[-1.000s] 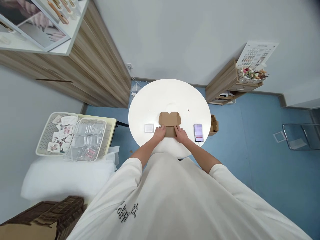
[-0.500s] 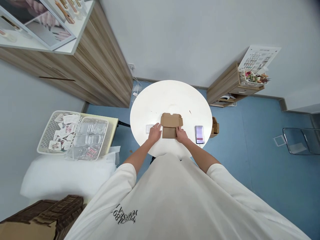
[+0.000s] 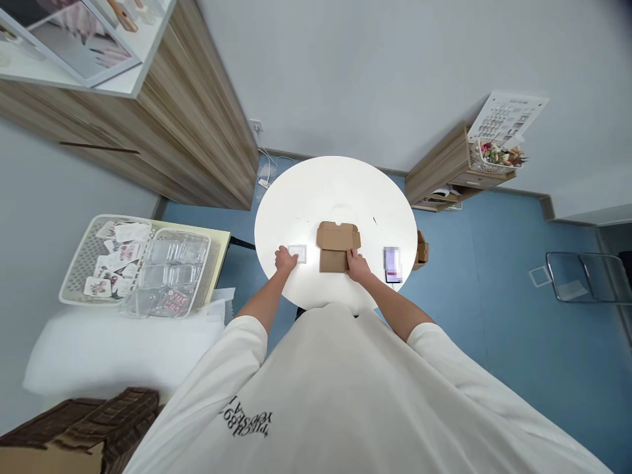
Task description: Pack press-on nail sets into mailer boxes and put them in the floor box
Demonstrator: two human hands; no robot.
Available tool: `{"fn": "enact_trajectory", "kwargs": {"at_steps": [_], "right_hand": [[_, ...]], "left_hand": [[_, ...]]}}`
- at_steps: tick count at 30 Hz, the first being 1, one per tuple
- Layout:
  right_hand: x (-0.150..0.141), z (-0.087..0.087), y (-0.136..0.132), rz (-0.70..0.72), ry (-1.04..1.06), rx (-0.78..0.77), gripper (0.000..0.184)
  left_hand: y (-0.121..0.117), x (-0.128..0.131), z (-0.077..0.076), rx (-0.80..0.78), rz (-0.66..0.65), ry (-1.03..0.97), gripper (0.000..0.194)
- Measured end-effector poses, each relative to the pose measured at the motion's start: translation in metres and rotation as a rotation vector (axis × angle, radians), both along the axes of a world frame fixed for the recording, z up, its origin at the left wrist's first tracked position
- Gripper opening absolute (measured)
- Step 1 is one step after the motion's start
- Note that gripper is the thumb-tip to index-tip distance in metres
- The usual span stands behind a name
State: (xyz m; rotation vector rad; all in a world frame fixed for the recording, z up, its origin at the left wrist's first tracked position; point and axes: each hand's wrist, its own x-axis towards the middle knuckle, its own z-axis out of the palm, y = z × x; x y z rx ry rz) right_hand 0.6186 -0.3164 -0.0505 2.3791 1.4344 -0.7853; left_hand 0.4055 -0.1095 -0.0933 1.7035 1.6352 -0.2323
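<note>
An unfolded-lid brown cardboard box (image 3: 334, 261) stands on the white round table (image 3: 336, 191), its flap (image 3: 338, 236) raised at the far side. My right hand (image 3: 359, 266) grips the right wall of the box, thumb towards the inside. To the left lies a small clear flat plastic case (image 3: 299, 252). My left hand (image 3: 285, 259) is at its left edge, with the thumb over the near left corner and the fingers curled along the side. The case still appears to rest on the tabletop.
A phone (image 3: 392, 264) with a cable lies at the table's right. Beyond the table's right edge is another cardboard box (image 3: 422, 251). At left, a white basket (image 3: 106, 260) holds cards and clear plastic trays (image 3: 170, 270). A wooden cabinet (image 3: 207, 118) stands behind left.
My left hand has moved left, from the box's left side to the plastic case. My right hand keeps its hold on the box. The view has shifted slightly.
</note>
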Motion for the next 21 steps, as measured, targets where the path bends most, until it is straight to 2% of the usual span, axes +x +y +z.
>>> {"fn": "enact_trajectory", "kwargs": {"at_steps": [3,7,11,14,17,21], "right_hand": [[0.000,0.000,0.000,0.004,-0.011,-0.006,0.083],[0.001,-0.002,0.001,0.010,-0.012,-0.004,0.084],[0.002,-0.004,0.000,0.000,-0.006,0.006,0.081],[0.003,-0.004,-0.002,-0.015,0.016,0.021,0.080],[0.003,-0.004,-0.003,-0.035,0.035,0.049,0.079],[0.003,-0.002,-0.004,-0.055,0.052,0.068,0.078]], "left_hand": [[0.005,-0.001,0.000,-0.055,-0.011,-0.001,0.047],[0.003,0.001,0.005,-0.022,-0.019,-0.052,0.033],[-0.012,0.011,0.017,0.037,-0.031,-0.282,0.021],[-0.030,0.029,0.027,-0.021,-0.119,-0.393,0.021],[-0.053,0.052,0.031,-0.068,-0.234,-0.326,0.024],[-0.083,0.083,0.031,-0.045,-0.344,-0.166,0.030]]}}
